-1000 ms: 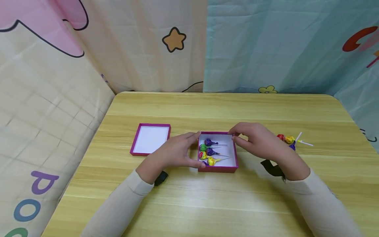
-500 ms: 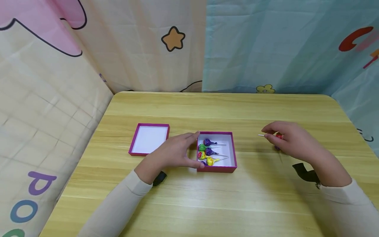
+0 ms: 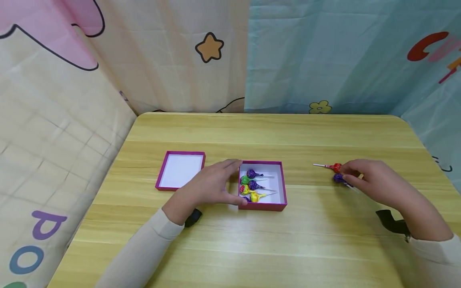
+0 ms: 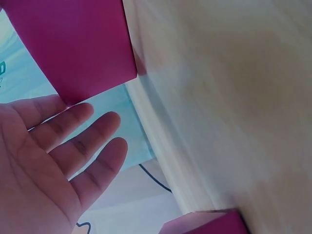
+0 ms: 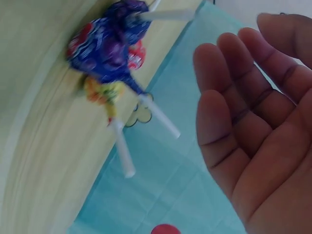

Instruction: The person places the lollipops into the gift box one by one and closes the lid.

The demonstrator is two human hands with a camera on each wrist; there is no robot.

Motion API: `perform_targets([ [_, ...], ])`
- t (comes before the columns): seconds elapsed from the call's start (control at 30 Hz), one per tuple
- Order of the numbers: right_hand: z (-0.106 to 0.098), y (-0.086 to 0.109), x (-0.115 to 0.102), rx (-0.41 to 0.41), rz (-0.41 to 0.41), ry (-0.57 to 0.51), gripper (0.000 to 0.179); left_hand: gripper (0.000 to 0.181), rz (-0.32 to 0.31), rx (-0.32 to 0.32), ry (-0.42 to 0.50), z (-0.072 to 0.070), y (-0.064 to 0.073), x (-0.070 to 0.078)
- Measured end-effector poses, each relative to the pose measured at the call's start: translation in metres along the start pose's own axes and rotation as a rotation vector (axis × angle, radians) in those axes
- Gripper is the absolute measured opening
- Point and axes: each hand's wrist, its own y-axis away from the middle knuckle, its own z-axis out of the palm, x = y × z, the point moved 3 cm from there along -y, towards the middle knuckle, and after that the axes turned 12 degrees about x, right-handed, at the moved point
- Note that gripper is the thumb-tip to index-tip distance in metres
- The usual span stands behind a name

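My left hand (image 3: 207,184) spans the left side of a magenta box (image 3: 264,206), thumb at its near corner and index fingertip at its far corner. The other fingers stretch out past the box (image 4: 73,48) in the left wrist view. Inside it lie several wrapped lollipops, among them a green one (image 3: 245,180) and a yellow one (image 3: 255,197). At the right, my right hand (image 3: 376,180) hovers beside a red lollipop (image 3: 336,167) and a purple lollipop (image 3: 337,178). Its fingers are loosely bent around nothing. A yellow lollipop (image 5: 103,90) shows under the purple ones in the right wrist view.
A magenta box lid (image 3: 180,172), white inside, lies left of the box, partly behind my left hand. Printed curtains (image 3: 173,56) stand behind the wooden table (image 3: 230,248) and along its sides. Black straps hang at both wrists.
My right hand has left the box's right edge and moved right to the loose lollipops, then a little further right and nearer. The red lollipop now shows. My left hand stays at the box.
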Motion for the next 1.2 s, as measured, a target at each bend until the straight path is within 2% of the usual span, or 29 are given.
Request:
perform_targets([
  [0.27,0.006,0.01,0.015,-0.095,0.039,0.044,0.014,0.119,0.054,0.051,0.013,0.001,0.0,0.001],
  [0.67,0.017,0.014,0.024,-0.128,0.037,0.043,0.009,0.112,0.116,0.112,-0.02,0.001,0.001,0.001],
  [0.97,0.027,0.019,0.032,-0.142,0.043,0.009,0.004,0.109,0.087,0.107,-0.009,0.0,0.002,0.0],
  [1.2,0.033,0.021,0.035,-0.161,0.071,-0.012,0.003,0.108,0.093,0.091,-0.003,-0.001,0.0,0.0],
])
